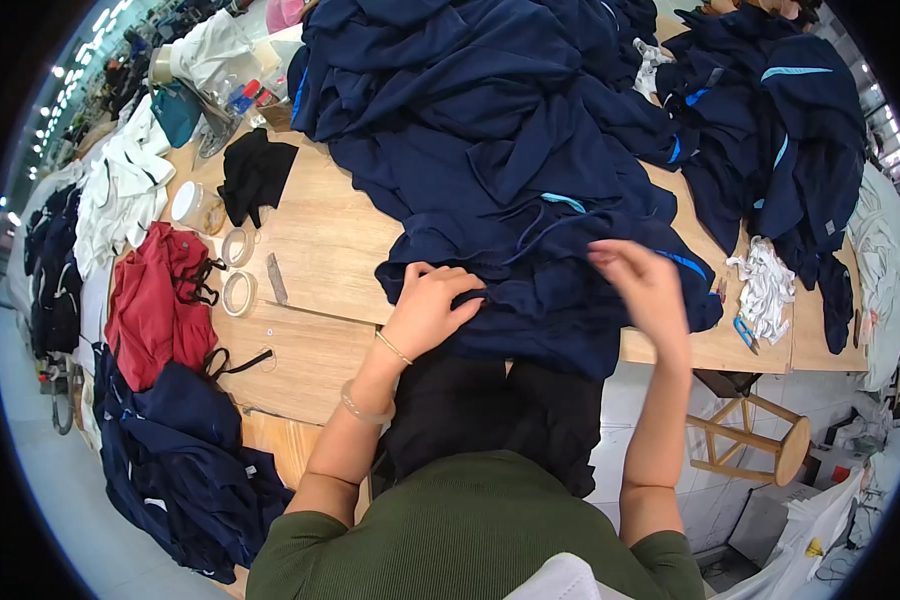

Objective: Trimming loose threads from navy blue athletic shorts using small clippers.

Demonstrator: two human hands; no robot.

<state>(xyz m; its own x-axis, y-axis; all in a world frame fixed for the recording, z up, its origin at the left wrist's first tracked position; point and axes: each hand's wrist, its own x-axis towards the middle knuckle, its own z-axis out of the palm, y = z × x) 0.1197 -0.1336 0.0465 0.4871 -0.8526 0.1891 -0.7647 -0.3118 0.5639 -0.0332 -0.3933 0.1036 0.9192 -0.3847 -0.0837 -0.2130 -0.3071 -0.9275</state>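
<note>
As a heap of dark garments (490, 130) covered the wooden table (320, 240), the left hand (428, 305) clutched a fold of the navy garment (550, 310) at the near table edge. The right hand (642, 285), blurred, hovered over the same cloth; its grip could not be told. Tape rolls (238, 270) lay to the left.

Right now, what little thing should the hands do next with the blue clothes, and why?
Probably the right hand should come down and pinch the navy garment beside the left hand. The left hand already grips a fold at the near edge of the navy pile, while the right hand looks blurred above the cloth, its fingers seemingly holding nothing. Two grips would likely help pull that piece out.
</note>
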